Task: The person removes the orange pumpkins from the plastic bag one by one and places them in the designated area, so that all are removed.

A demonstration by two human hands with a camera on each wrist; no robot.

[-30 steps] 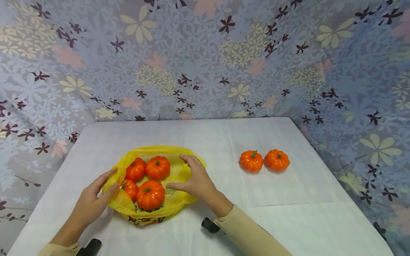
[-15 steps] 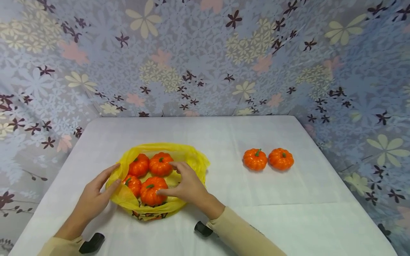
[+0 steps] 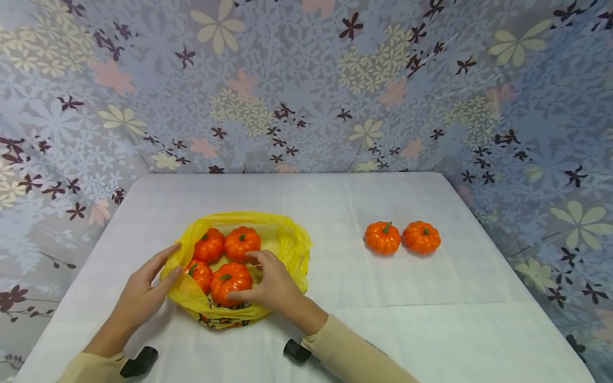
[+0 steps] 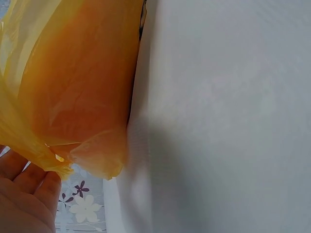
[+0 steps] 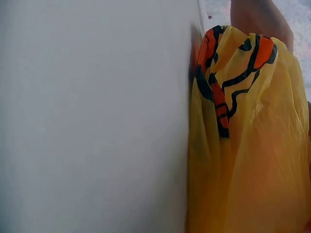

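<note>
A thin yellow plastic bag (image 3: 292, 242) with a black and orange print lies spread at its mouth on the table. Several glossy orange toy pumpkins with green stems are inside, among them a back-right pumpkin (image 3: 242, 242) and a front-right pumpkin (image 3: 230, 283). My left hand (image 3: 141, 295) holds the bag's left rim, thumb over the edge, fingers outside. My right hand (image 3: 273, 284) reaches in over the right side, its thumb across the front-right pumpkin and its fingers bent round that pumpkin's far right side. The bag hides the right fingers in the right wrist view.
Two more orange pumpkins, a near one (image 3: 382, 238) and its neighbour (image 3: 421, 237), sit side by side to the right on the white-covered table (image 3: 412, 340). A flowered cloth (image 3: 306, 96) hangs behind and around the table.
My right hand has moved left and down from the bag's right side onto the front-right pumpkin, its fingers drawing in. The left hand keeps its hold on the rim. The view has shifted slightly.
</note>
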